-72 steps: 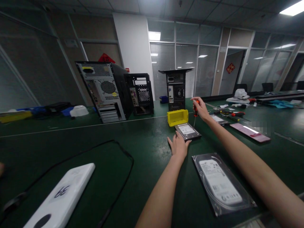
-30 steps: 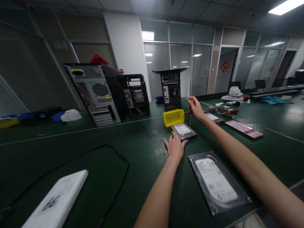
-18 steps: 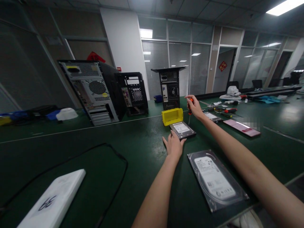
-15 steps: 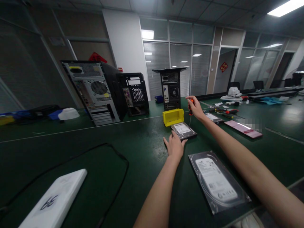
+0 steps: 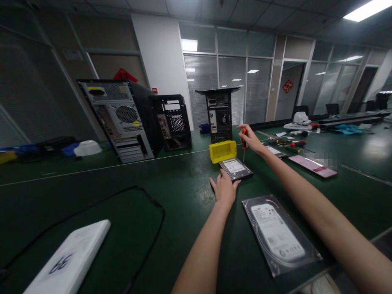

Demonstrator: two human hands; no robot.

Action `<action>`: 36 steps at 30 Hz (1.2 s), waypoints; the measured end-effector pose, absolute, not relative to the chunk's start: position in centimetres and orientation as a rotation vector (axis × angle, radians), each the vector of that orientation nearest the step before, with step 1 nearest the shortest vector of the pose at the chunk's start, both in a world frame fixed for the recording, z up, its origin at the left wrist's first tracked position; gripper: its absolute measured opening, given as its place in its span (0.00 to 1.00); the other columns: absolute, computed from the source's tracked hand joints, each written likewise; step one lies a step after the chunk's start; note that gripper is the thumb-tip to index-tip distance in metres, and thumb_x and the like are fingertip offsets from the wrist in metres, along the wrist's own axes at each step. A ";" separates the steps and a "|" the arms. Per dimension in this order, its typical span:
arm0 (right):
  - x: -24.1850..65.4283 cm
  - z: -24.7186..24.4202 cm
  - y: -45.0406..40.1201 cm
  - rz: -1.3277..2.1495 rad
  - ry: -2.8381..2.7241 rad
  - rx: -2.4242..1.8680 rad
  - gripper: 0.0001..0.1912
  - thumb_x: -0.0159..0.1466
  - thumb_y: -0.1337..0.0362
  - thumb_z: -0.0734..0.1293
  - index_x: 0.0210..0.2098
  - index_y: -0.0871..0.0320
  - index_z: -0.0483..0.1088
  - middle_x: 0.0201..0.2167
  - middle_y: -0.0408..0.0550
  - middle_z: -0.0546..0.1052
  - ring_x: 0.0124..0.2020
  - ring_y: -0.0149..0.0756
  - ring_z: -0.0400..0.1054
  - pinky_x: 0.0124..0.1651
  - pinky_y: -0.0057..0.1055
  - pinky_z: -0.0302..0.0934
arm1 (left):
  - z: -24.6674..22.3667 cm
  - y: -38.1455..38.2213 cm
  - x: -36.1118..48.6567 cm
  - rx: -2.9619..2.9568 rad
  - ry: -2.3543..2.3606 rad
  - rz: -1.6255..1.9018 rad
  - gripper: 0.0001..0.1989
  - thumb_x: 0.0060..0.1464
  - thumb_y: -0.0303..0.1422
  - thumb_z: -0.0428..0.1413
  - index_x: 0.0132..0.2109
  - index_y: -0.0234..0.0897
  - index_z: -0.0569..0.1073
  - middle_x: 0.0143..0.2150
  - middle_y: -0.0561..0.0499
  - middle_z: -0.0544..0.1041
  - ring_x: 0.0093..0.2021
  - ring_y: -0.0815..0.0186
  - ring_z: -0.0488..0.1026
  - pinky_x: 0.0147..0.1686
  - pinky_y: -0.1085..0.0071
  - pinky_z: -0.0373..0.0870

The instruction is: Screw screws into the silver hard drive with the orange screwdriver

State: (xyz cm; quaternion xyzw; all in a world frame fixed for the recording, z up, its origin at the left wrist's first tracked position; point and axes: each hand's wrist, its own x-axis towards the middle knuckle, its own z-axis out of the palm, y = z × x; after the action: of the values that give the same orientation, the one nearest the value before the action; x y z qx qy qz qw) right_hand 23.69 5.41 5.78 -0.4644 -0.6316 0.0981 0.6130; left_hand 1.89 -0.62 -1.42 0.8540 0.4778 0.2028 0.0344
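A hard drive [image 5: 235,166] with a white label lies on the green table. My left hand [image 5: 225,190] steadies its near left edge, with the fingers spread along the drive's rim and the thumb at its front side. Above the drive's right side, my right hand [image 5: 253,140] is closed round the red and black handle of a screwdriver [image 5: 244,139]. The thin shaft points straight down, its tip at the drive's far right edge; whether it sits in a screw is too small to tell. Close behind the drive stands a yellow, open-sided box [image 5: 223,152].
A larger hard drive [image 5: 277,232] in a clear bag lies nearest me. Another drive [image 5: 275,151], a pink phone [image 5: 314,166] and red-handled pliers [image 5: 297,144] are at right. Computer cases [image 5: 122,122] stand behind. A white block [image 5: 70,253] and black cable [image 5: 161,212] lie left.
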 end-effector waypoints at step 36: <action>24.5 6.3 5.9 0.013 -1.466 -1.322 0.12 0.62 0.54 0.63 0.41 0.54 0.65 0.25 0.41 0.71 0.28 0.35 0.67 0.36 0.32 0.62 | -1.3 -0.7 1.9 2.612 1.467 0.634 0.32 0.62 0.41 0.50 0.66 0.25 0.56 0.64 0.30 0.64 0.64 0.53 0.62 0.65 0.45 0.47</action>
State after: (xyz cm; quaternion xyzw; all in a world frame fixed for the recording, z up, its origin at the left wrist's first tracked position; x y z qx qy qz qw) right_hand 24.53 5.87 6.33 -0.5588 -0.6195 0.0057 0.5513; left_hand 1.90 -0.66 -1.33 0.8523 0.4786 0.2070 0.0397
